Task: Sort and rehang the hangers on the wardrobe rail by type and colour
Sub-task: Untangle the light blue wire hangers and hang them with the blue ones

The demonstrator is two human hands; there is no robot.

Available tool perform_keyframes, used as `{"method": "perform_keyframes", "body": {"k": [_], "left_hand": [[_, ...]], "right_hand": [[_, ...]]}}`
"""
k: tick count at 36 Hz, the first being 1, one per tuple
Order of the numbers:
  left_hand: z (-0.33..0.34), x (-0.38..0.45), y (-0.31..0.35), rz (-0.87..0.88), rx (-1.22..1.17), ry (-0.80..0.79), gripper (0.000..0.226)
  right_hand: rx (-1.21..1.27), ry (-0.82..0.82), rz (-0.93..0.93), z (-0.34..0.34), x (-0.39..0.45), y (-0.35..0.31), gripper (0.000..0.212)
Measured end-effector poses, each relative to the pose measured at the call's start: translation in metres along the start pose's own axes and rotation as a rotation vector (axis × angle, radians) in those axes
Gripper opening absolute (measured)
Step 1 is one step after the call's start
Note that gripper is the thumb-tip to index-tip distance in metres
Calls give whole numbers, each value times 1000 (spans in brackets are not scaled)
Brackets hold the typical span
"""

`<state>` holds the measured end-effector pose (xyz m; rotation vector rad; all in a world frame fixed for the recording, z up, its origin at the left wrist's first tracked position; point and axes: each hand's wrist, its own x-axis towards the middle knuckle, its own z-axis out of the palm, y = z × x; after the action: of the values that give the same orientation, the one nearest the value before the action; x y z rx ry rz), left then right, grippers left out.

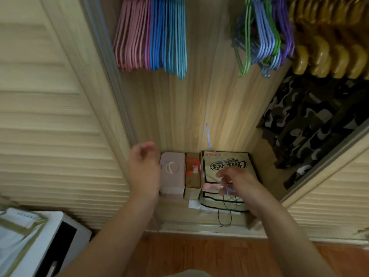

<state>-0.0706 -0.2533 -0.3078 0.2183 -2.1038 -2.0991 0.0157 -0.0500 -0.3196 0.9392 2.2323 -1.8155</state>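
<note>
My right hand [237,181], low and right of centre, pinches a blurred thin hanger [208,140], lifted clear for rehanging, I think. My left hand [144,166] holds nothing, fingers loosely curled. At top the pink hangers [129,37] and blue hangers [169,37] hang grouped; the mixed bunch [261,37] looks unsorted.

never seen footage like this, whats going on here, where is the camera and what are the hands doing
There is no machine here: a person wears a wide-angle camera on their head, looking forward and down into an open wardrobe. The two bare arms are theirs. The left hand holds nothing, fingers loosely curled. The right hand pinches a thin, motion-blurred hanger, pale blue as far as the blur shows. Above hang sorted pink hangers and blue hangers, a mixed bunch further right, then golden hangers. On the wardrobe floor sit a pink box, a brown box and a printed bag.
</note>
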Motion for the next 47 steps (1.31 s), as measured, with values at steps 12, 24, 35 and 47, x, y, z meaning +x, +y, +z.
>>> {"method": "perform_keyframes", "body": {"k": [12, 24, 35, 47], "left_hand": [[-17, 107, 187, 997, 209, 421, 60], [-23, 166, 220, 1138, 565, 486, 62], [-22, 166, 220, 1150, 565, 494, 61], [-21, 171, 217, 1175, 575, 520, 60]], "right_hand": [[100, 179, -562, -17, 1, -148, 26], [-36, 284, -844, -14, 38, -243, 20], [-142, 227, -813, 16, 87, -263, 19], [-167, 179, -744, 40, 101, -263, 22]]}}
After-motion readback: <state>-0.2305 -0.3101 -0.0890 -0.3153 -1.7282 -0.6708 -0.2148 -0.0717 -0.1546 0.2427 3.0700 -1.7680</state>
